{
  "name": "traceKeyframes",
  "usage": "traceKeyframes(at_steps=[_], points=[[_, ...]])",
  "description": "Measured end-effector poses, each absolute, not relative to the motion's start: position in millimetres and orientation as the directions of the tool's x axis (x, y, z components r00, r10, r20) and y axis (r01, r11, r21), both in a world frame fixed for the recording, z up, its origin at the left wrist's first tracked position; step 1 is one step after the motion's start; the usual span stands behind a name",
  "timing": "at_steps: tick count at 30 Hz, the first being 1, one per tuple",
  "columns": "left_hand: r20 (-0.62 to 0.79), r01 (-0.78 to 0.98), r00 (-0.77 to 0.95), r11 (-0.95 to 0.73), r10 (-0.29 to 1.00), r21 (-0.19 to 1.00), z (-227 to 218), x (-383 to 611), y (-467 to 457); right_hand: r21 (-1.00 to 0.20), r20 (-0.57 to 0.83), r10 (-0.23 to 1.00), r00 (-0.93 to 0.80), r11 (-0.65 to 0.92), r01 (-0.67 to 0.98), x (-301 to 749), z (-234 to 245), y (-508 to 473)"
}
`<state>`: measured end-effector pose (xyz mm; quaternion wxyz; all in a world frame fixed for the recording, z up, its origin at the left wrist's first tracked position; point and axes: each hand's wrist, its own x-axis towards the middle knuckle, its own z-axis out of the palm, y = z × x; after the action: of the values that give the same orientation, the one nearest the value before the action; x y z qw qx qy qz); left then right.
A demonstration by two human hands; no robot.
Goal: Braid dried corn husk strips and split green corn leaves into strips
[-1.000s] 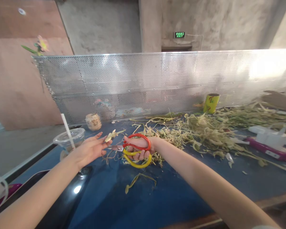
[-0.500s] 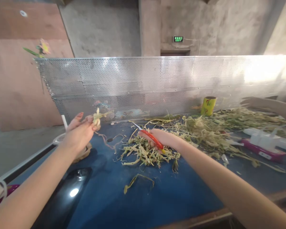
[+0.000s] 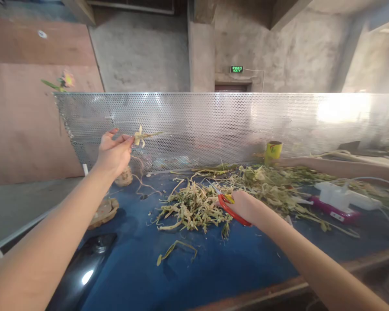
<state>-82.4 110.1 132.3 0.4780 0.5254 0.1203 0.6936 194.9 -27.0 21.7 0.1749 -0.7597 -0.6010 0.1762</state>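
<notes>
My left hand (image 3: 114, 151) is raised in front of the perforated panel, fingertips pinching a small pale dried plant piece (image 3: 140, 136) with a thin stem pointing right. My right hand (image 3: 244, 206) grips red-handled scissors (image 3: 231, 212) by the handles, their blades pointing up and left over a pile of dried plant pieces (image 3: 194, 207). Part of the pile lies just left of that hand. Closer to me, a loose curled stem (image 3: 175, 246) lies apart from the pile on the blue tabletop (image 3: 214, 268).
A larger heap of dried stems (image 3: 272, 185) spreads to the right, below another person's arm (image 3: 324, 166). Behind it stands a yellow cylinder (image 3: 272, 152). A purple-and-white device (image 3: 337, 209) sits right. At left are a glossy black slab (image 3: 84, 268) and a round woven tray (image 3: 112, 211).
My left hand has risen with the plant piece. My right hand has moved right with the scissors, off the pile. The other person's arm now reaches further left over the heap.
</notes>
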Motion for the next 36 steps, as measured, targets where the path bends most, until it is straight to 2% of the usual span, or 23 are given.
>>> traceKeyframes(at_steps=[3, 4, 7, 9, 11, 13, 18, 23, 27, 31, 34, 36], points=[[0.581, -0.556, 0.005, -0.481, 0.814, 0.678, 129, -81, 108, -0.390, 0.040, 0.952, 0.302, -0.264, 0.882, 203, 17, -40], [0.568, -0.562, 0.006, -0.467, 0.823, 0.683, 127, -81, 107, -0.405, 0.033, 0.949, 0.314, -0.275, 0.872, 205, 17, -43], [0.537, -0.577, 0.017, -0.430, 0.843, 0.694, 120, -82, 103, -0.574, -0.168, 0.943, 0.286, -0.329, 0.750, 204, 20, -48], [0.529, -0.582, 0.032, -0.414, 0.848, 0.700, 120, -82, 101, -0.734, -0.337, 0.929, 0.156, -0.362, 0.575, 199, 22, -48], [0.529, -0.582, 0.044, -0.409, 0.847, 0.702, 124, -82, 100, -0.845, -0.381, 0.925, -0.005, -0.346, 0.408, 194, 20, -49], [0.531, -0.576, 0.043, -0.413, 0.846, 0.706, 129, -82, 100, -0.894, -0.356, 0.929, -0.101, -0.307, 0.326, 190, 16, -50], [0.584, -0.548, 0.059, -0.463, 0.809, 0.697, 143, -83, 99, -0.882, -0.281, 0.953, -0.116, -0.209, 0.422, 188, 2, -51], [0.684, -0.523, 0.013, -0.578, 0.729, 0.626, 175, -81, 99, -0.852, -0.309, 0.950, -0.041, -0.257, 0.455, 188, -7, -47], [0.701, -0.517, -0.012, -0.604, 0.713, 0.606, 200, -74, 100, -0.854, -0.372, 0.927, -0.040, -0.326, 0.405, 189, -15, -49], [0.673, -0.528, 0.026, -0.562, 0.739, 0.637, 194, -70, 100, -0.874, -0.378, 0.926, -0.005, -0.355, 0.331, 190, -16, -54], [0.620, -0.542, 0.078, -0.489, 0.781, 0.684, 171, -67, 101, -0.941, -0.336, 0.907, -0.254, -0.313, 0.127, 182, -10, -56], [0.579, -0.552, 0.111, -0.434, 0.808, 0.712, 152, -65, 100, -0.945, -0.275, 0.841, -0.465, -0.324, -0.028, 170, -2, -56]])
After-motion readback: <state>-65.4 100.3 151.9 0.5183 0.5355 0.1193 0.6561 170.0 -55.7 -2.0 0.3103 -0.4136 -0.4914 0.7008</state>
